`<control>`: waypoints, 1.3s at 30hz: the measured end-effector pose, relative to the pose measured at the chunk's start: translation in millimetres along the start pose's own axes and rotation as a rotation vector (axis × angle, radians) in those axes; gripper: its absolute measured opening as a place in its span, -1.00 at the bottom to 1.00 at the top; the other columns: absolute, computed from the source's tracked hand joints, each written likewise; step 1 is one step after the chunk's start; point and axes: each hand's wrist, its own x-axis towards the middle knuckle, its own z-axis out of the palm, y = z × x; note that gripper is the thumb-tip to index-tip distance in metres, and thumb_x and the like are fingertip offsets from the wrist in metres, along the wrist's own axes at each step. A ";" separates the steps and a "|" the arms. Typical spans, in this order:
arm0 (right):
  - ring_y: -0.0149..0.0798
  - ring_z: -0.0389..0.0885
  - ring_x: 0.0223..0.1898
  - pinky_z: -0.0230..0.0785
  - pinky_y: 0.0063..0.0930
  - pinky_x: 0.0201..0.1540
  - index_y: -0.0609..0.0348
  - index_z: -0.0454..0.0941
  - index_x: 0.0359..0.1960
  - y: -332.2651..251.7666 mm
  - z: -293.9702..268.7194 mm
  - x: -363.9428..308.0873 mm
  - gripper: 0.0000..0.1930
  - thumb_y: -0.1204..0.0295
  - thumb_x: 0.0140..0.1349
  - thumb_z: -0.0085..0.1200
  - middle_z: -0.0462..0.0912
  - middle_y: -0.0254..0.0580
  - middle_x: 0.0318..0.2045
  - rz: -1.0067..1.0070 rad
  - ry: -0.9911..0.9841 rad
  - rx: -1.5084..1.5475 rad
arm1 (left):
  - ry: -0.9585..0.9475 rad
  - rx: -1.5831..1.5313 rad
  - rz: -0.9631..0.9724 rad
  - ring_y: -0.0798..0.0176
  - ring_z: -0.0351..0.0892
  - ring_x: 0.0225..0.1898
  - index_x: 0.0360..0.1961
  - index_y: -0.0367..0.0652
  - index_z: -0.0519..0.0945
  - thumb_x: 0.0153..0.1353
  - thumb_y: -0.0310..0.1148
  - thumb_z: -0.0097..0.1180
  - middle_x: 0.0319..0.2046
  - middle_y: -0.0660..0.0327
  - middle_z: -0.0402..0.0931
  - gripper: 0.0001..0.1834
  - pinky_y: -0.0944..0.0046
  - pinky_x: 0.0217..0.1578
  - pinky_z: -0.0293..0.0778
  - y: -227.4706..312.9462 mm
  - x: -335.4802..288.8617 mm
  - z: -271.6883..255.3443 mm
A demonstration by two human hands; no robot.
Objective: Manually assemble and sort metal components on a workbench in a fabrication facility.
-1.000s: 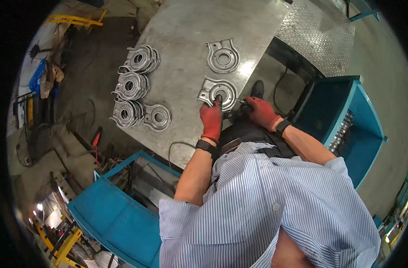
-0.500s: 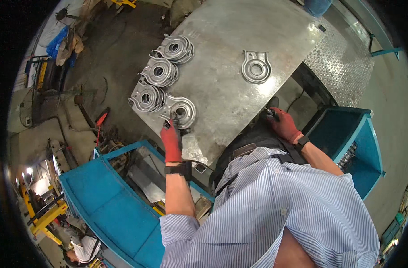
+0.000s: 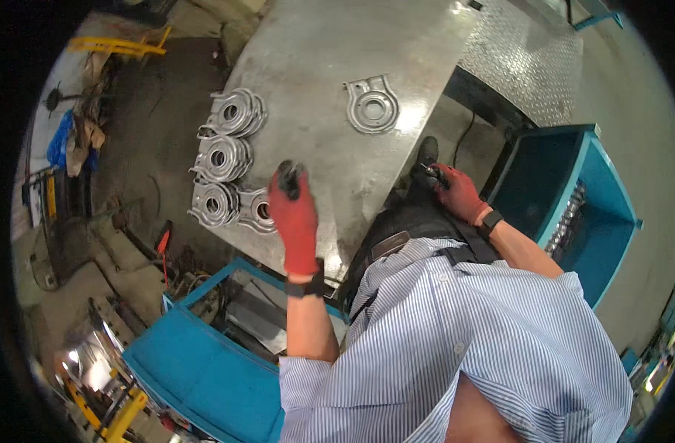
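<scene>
My left hand, in a red glove with dark fingertips, is over the steel table. Its fingers are smeared by motion, so their grip is unclear. Just left of it, and partly covered by it, lies a round metal bracket with a central hole. Three stacks of such brackets line the table's left edge: a far stack, a middle stack and a near stack. Another bracket lies alone farther right. My right hand, also red-gloved, is closed around a small thin-tipped object near the table's right edge.
A blue bin with metal parts inside stands on the right. At the lower left is a blue metal cart or frame. A diamond-plate surface adjoins the table at the far right. Yellow equipment sits at the upper left.
My left hand has come off the nearest bracket and moved to its right. My right hand stays closed by the table edge. The whole view has shifted, moving the table contents leftward.
</scene>
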 end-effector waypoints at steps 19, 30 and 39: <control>0.09 0.53 -0.10 0.38 -0.18 -0.05 0.10 0.44 0.03 25.1 -1.1 -7.1 -0.60 0.33 0.14 0.12 0.59 0.03 -0.17 0.139 0.138 0.038 | -0.648 0.069 -0.001 -0.13 0.62 -0.31 -0.34 -0.47 0.57 -0.08 -0.12 0.35 -0.37 -0.19 0.59 -0.47 0.07 -0.33 0.44 14.2 87.7 152.7; 0.09 0.55 -0.15 0.41 -0.14 -0.09 0.14 0.43 0.01 8.4 15.5 13.5 -0.60 0.30 0.13 0.10 0.59 0.05 -0.22 -0.078 -0.060 -0.121 | -0.371 -0.051 -0.113 -0.16 0.58 -0.26 -0.33 -0.45 0.56 0.01 -0.21 0.30 -0.34 -0.17 0.58 -0.57 0.06 -0.26 0.41 -18.5 -7.7 133.7; 0.10 0.55 -0.17 0.41 -0.11 -0.13 0.17 0.43 -0.02 7.2 16.1 11.4 -0.60 0.30 0.12 0.10 0.58 0.06 -0.24 -0.124 -0.059 -0.129 | -0.359 -0.088 -0.167 -0.20 0.56 -0.20 -0.27 -0.35 0.60 0.09 -0.22 0.23 -0.30 -0.16 0.59 -0.64 0.03 -0.24 0.40 -1.8 -13.4 127.5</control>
